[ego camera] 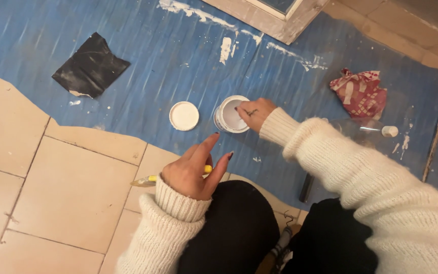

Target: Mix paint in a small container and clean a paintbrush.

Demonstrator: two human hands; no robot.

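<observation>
A small open can of white paint (pixel 228 116) stands on the blue floor sheet (pixel 153 86). My right hand (pixel 255 112) rests at the can's right rim, fingers closed; what it grips is hidden. The can's white round lid (pixel 184 115) lies flat just left of the can. My left hand (pixel 194 169) hovers nearer to me with fingers spread, holding nothing. Under it lies a tool with a yellow handle (pixel 153 178) on the tiles.
A black crumpled sheet (pixel 90 66) lies at the far left. A red-and-white patterned rag (pixel 361 92) lies right, near a clear plastic bottle (pixel 366 130) and a paint-stained stick (pixel 435 138). A dark tool (pixel 306 187) rests by my knee. Beige tiles (pixel 51 193) border the sheet.
</observation>
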